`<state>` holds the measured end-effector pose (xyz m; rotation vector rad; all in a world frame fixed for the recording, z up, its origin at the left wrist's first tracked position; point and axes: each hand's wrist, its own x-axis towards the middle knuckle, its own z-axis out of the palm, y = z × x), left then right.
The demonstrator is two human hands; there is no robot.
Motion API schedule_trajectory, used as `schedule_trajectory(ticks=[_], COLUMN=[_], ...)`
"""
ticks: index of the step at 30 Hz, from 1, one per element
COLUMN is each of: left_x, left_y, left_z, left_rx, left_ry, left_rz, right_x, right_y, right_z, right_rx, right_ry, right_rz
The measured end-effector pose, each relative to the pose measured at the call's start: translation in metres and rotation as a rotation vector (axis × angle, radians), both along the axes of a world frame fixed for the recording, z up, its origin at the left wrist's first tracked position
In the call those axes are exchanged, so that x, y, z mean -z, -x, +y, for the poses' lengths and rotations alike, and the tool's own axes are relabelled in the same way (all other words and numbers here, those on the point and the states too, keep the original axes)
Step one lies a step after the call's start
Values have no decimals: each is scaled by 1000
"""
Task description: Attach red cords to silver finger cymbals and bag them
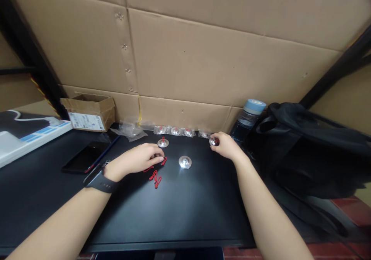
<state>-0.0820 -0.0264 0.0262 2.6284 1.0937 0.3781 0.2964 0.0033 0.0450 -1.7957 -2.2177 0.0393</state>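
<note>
My right hand (227,147) grips a shiny finger cymbal (214,141) near the back of the table. With bent fingers brought together, my left hand (142,158) pinches a small red cord loop (164,161) at its fingertips. More red cord loops (154,175) lie just in front of that hand, one partly hidden beneath it. Between the hands a bare silver cymbal (185,162) rests flat, dome up. Another cymbal (163,142), with a red loop standing at its centre, sits behind my left fingers.
Several cymbals in clear plastic bags (176,130) line the back edge, beside crumpled plastic (130,130). At left are an open cardboard box (89,113), a phone (87,156) and a power strip (43,134). A blue-lidded bottle (247,120) and black bag (313,147) stand right.
</note>
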Motion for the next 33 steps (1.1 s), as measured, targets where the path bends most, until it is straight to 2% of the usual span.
schedule_trajectory(ticks=[4,7,24,33], left_x=[-1,0,5,-1], left_y=[0,1,2,0], left_z=[-1,-1,2,-2], left_rx=[6,5,46,27], left_ry=[15,15,55,72], left_rz=[13,16,-22,-11], right_x=[3,7,9,5], right_y=[-21,-26,-22,-17], right_z=[4,5,6,0], right_rx=[78,83,6,7], right_ry=[201,265,300,329], right_rz=[-59,-68,-67,-88])
